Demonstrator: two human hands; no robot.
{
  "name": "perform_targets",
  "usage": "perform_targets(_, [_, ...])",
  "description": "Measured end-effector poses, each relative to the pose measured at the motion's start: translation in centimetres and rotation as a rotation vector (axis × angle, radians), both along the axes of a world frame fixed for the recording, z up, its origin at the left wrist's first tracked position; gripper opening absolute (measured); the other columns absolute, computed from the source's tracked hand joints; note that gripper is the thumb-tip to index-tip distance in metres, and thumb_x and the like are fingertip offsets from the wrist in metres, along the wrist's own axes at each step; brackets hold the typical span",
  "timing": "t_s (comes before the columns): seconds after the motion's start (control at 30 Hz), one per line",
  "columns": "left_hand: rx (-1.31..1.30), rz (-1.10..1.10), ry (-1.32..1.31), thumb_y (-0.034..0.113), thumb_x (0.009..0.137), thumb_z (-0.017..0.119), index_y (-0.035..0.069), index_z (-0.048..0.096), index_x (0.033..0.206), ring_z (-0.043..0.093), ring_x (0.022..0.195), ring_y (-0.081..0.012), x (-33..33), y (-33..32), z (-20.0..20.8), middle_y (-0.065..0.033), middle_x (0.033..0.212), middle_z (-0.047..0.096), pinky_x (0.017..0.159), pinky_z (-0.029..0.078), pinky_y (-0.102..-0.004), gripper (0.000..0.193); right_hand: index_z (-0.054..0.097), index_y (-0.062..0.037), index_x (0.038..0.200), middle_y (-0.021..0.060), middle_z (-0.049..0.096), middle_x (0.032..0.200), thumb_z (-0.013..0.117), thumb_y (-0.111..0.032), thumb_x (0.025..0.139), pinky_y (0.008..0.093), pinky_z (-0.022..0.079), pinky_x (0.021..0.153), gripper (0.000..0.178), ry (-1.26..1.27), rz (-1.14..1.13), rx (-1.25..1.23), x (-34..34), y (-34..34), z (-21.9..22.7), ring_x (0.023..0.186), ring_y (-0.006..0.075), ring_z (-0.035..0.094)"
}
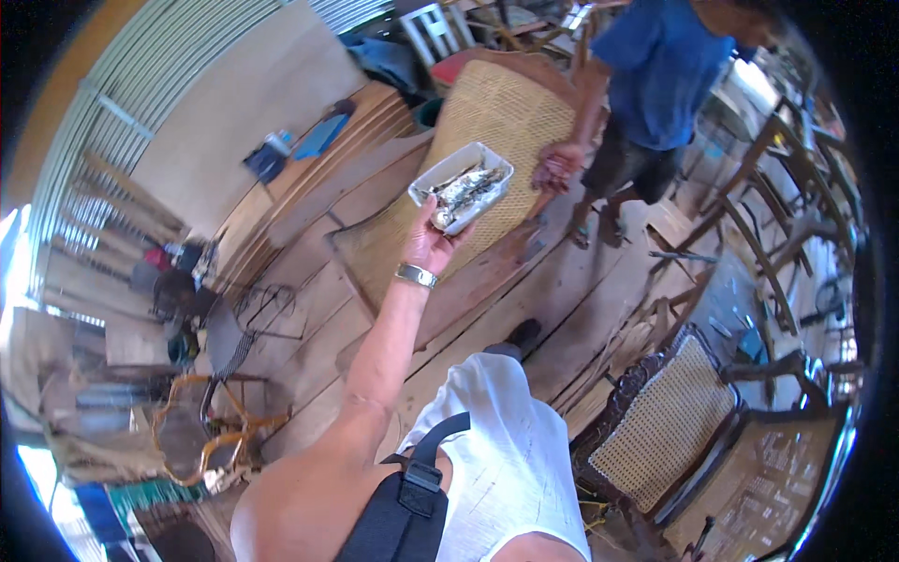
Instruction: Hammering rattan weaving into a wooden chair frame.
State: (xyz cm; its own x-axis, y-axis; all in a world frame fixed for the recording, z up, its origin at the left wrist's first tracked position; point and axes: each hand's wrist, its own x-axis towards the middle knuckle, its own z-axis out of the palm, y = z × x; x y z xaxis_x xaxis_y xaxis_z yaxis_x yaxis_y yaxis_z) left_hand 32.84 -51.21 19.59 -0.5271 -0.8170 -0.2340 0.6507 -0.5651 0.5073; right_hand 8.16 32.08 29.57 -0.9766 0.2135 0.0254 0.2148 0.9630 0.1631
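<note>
Here the left hand (429, 245) cups a white tray (461, 184) of probably metal bits from beneath; best kept level. Right hand unseen, so its state is unknown.

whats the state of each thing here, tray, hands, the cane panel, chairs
white tray: held up off the floor, open-topped, filled with small metal pieces
left hand: raised, fingers gripping the tray from below
right hand: out of view
woven cane panel: tilted, with another person's hand at its edge
cane-seat chairs: lying tilted on the plank floor
</note>
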Motion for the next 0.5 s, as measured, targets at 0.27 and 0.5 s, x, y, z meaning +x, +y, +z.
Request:
perform_targets(0.27, [0.024,0.288,-0.044,0.037,0.085,0.084,0.003,0.052,0.136,0.064,0.117,-0.0346,12.6,2.0,-2.7,-0.0167,0.132,0.063,0.096,0.059,-0.0505,0.070,0.074,-0.0017,0.106,0.0236,0.073,0.100,0.074,-0.051,0.085,0.0553,0.051,0.086,0.054,0.039,0.167,0.176,-0.6,-2.5,0.3,0.092,0.0406,0.068])
perform_targets(0.5, [-0.043,0.371,0.050,0.030,0.094,0.074,0.003,0.051,0.138,0.058,0.125,-0.0370,18.4,-1.5,-5.3,-0.0148,0.140,0.060,0.105,0.051,-0.0570,0.057,0.077,-0.0069,0.107,0.0215,0.075,0.099,0.076,-0.048,0.086,0.0540,0.047,0.096,0.047,0.151,0.047,0.025,0.4,4.6,-3.0,0.098,0.0334,0.068])
